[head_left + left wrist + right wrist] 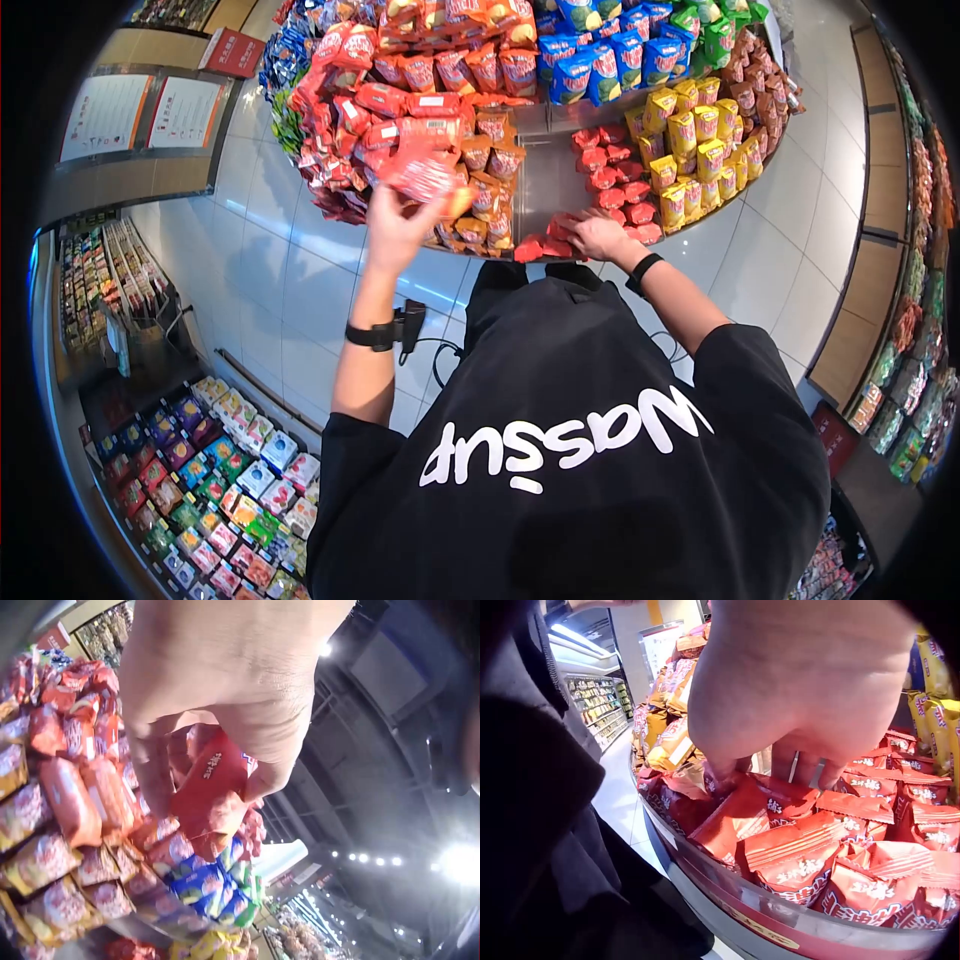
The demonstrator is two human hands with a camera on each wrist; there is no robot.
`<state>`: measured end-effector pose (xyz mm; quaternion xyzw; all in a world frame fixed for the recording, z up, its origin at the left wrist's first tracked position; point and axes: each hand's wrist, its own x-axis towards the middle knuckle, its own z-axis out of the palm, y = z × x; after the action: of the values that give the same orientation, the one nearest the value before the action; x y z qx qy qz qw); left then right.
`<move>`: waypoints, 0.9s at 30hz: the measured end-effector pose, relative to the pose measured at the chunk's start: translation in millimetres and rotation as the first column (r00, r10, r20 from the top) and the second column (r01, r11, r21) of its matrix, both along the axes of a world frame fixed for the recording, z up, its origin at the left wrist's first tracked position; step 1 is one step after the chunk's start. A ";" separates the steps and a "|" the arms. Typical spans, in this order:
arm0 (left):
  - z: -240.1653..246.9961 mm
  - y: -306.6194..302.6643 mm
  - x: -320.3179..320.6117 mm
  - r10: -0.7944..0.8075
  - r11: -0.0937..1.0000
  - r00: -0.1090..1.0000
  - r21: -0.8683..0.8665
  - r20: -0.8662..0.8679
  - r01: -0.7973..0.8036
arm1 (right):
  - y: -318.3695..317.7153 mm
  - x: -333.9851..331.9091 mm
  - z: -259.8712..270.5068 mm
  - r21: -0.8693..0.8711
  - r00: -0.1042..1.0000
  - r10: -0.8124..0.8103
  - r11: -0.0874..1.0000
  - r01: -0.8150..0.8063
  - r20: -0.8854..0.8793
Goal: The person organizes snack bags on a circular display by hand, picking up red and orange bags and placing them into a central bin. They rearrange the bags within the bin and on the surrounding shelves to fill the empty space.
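My left hand (398, 228) pinches a red snack bag (212, 787) between thumb and fingers, raised over the left side of the display. In the head view this bag (425, 178) is blurred and overlaps the red and brown-orange bags behind it. At the front of the display, my right hand (602, 238) reaches down among small red snack packets (799, 862) standing in rows. Its thumb and bent fingers (784, 761) close on a red packet (737, 817) near the left end of the front row; the fingertips are partly hidden behind the packets.
Brown-orange bags (488, 195) fill the section left of a bare metal strip (545, 165). Yellow bags (705, 125) stand to the right, blue bags (605, 65) behind. A clear rim (705, 859) edges the display front. Another shelf (220, 480) of colourful packs stands lower left.
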<state>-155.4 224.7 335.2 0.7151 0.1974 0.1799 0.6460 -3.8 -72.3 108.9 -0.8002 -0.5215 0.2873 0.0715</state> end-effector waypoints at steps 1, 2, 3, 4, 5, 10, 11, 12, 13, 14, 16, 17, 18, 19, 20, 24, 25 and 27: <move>-5.7 -15.6 4.8 -0.073 0.982 0.994 0.165 -0.087 0.087 | -1.6 0.8 -2.5 0.022 1.000 0.003 1.000 -0.003 -0.005; -12.2 -30.2 11.3 -0.133 0.930 0.974 0.316 -0.182 0.186 | -3.5 1.7 -4.6 0.044 1.000 0.004 0.999 -0.004 -0.008; -21.4 -48.6 18.9 -0.138 0.903 0.969 0.376 -0.205 0.208 | -4.1 2.4 -4.2 0.049 1.000 0.007 0.999 -0.006 -0.013; -32.9 -66.3 26.3 -0.144 0.871 0.963 0.433 -0.228 0.233 | -4.4 4.0 -4.2 0.034 0.999 0.015 0.999 -0.013 -0.036; -45.1 -80.7 31.3 -0.148 0.846 0.951 0.463 -0.271 0.264 | -5.2 5.3 -4.0 0.017 0.998 0.020 1.000 -0.019 -0.059; -118.7 -124.1 36.5 -0.195 0.745 0.885 0.523 -0.423 0.414 | -3.6 9.5 -2.1 -0.063 0.998 0.060 0.996 -0.062 -0.031; -137.0 -126.7 34.5 -0.171 0.708 0.884 0.570 -0.434 0.417 | -6.0 8.4 -0.7 -0.017 0.997 0.003 1.000 -0.004 -0.080; -150.3 -129.1 33.0 -0.147 0.710 0.861 0.555 -0.486 0.434 | -6.6 7.8 0.4 -0.022 0.996 0.003 1.000 -0.005 -0.087; -160.9 -130.6 32.4 -0.122 0.712 0.836 0.539 -0.535 0.449 | -6.1 8.9 0.2 -0.027 0.996 0.004 1.000 -0.007 -0.092; -171.7 -131.8 31.8 -0.096 0.716 0.808 0.524 -0.582 0.462 | -5.8 9.7 0.3 -0.033 0.995 0.009 0.999 -0.012 -0.096; -187.6 -131.7 33.0 -0.079 0.701 0.846 0.574 -0.527 0.423 | -5.3 8.7 4.2 -0.045 0.996 0.009 0.999 -0.013 -0.087; -196.1 -130.7 32.8 -0.077 0.702 0.856 0.582 -0.512 0.411 | -4.0 9.1 6.9 -0.043 0.996 0.016 0.999 -0.020 -0.086; -199.0 -130.0 33.4 -0.072 0.701 0.866 0.592 -0.495 0.397 | -2.8 9.3 6.9 -0.038 0.996 0.025 0.999 -0.028 -0.084; -201.1 -129.1 33.2 -0.102 0.729 0.867 0.556 -0.488 0.399 | -1.9 8.2 4.9 -0.020 0.997 0.021 1.000 -0.022 -0.080; -203.0 -128.0 32.8 -0.131 0.755 0.867 0.518 -0.480 0.401 | -1.1 6.8 0.6 0.033 0.997 0.002 0.999 0.000 -0.079; -192.5 -123.5 31.2 -0.176 0.805 0.848 0.423 -0.499 0.416 | 5.5 3.4 -8.1 0.152 0.995 -0.020 0.988 0.035 -0.101; -194.5 -120.1 29.8 -0.194 0.801 0.831 0.405 -0.521 0.441 | 8.4 4.0 -7.9 0.160 0.994 -0.013 0.987 0.030 -0.110; -204.6 -111.5 25.8 -0.230 0.791 0.793 0.367 -0.564 0.490 | 13.4 6.9 -11.3 0.135 0.995 0.016 0.991 -0.003 -0.098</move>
<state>-129.6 113.3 130.6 0.9021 0.1565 -0.0944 0.3909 3.2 -58.9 97.6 -0.7760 -0.5393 0.2910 0.1495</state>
